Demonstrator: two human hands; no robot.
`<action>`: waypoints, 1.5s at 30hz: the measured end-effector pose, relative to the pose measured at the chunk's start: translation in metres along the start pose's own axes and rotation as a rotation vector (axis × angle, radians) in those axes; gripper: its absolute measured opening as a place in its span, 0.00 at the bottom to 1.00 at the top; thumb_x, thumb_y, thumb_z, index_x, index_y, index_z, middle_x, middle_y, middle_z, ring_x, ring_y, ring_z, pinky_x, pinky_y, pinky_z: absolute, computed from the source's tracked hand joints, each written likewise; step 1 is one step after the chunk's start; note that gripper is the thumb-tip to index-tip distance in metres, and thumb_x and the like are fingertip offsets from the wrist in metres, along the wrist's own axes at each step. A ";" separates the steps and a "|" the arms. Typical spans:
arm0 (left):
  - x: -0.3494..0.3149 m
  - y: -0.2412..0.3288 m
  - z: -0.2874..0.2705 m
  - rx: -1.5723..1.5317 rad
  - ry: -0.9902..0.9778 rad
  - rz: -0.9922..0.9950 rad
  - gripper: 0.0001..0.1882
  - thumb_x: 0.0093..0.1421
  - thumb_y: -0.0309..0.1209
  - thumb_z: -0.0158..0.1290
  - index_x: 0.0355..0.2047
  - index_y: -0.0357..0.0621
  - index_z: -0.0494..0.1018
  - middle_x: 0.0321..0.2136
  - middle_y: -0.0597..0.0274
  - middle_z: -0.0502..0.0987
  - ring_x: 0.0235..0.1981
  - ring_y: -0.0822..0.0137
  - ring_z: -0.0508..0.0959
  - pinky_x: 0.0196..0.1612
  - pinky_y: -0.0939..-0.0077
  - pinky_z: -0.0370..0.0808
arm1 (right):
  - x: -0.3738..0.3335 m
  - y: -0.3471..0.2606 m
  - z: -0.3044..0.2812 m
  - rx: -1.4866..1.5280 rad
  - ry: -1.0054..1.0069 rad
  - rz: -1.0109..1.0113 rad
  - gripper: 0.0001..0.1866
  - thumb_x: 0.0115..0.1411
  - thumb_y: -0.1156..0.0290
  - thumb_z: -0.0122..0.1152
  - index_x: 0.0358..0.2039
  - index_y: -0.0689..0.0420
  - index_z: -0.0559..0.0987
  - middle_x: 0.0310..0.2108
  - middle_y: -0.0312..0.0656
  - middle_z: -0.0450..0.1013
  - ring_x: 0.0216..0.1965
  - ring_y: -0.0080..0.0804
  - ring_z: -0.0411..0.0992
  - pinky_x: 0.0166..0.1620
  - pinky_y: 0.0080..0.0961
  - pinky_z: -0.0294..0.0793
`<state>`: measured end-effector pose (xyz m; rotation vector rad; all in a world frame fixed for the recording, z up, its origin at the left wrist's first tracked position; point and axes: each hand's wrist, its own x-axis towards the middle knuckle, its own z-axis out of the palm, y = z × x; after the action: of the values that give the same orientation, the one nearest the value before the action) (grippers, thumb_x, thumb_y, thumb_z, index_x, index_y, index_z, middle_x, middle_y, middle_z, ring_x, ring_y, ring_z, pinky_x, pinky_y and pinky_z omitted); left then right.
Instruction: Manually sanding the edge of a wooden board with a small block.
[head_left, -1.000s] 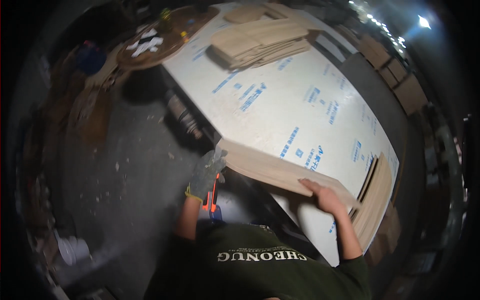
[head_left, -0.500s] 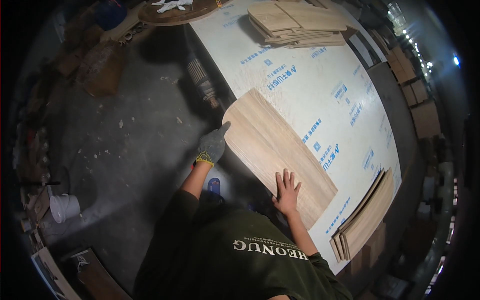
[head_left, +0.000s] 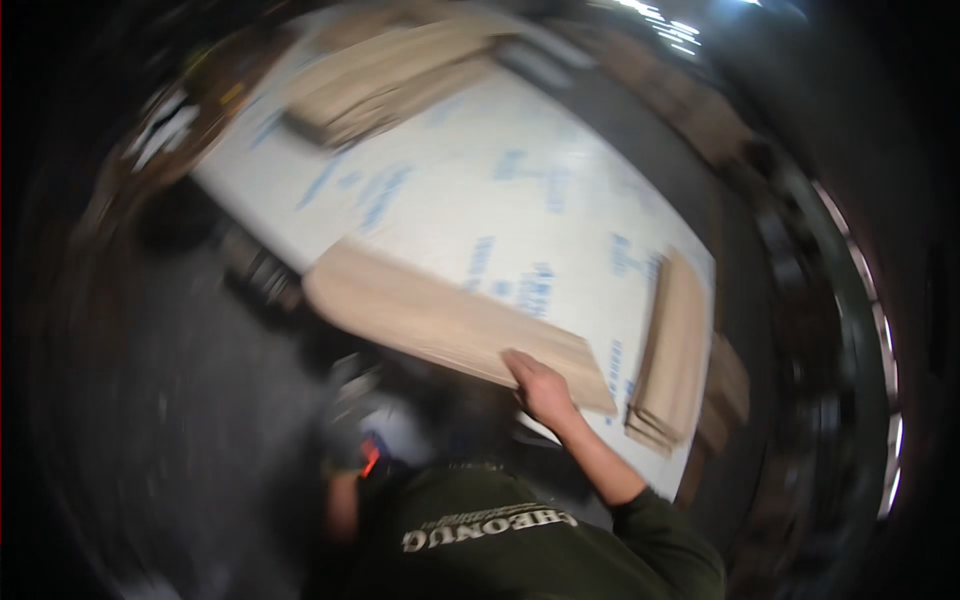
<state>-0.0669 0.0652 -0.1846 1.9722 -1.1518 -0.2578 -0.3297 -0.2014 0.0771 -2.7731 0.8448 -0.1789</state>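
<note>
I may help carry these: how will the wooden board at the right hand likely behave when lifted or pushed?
The wooden board is probably stiff: it extends past the right hand without visible droop. Its broad, thin shape makes rolling unlikely. It may slide readily, as the white tabletop looks smooth.

I wear a dark green cloth shirt (head_left: 540, 558) with pale printed lettering (head_left: 490, 528) across its front, the right sleeve (head_left: 665, 537) ending near my elbow. My right hand (head_left: 543, 390) is bare; my blurred left hand (head_left: 346, 432) probably wears a grey fabric glove (head_left: 342, 445).
</note>
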 end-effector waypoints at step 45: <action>0.085 0.484 0.286 -0.067 -0.914 0.651 0.29 0.63 0.43 0.47 0.62 0.44 0.64 0.38 0.48 0.79 0.35 0.56 0.80 0.36 0.61 0.77 | -0.342 0.463 -0.041 0.491 0.591 1.332 0.31 0.61 0.67 0.57 0.62 0.68 0.61 0.60 0.55 0.63 0.61 0.45 0.62 0.65 0.38 0.57</action>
<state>-0.4784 -0.2788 0.0049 1.2935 -2.2381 -0.8759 -0.8667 -0.3893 -0.0198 -1.2621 2.1639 -0.7875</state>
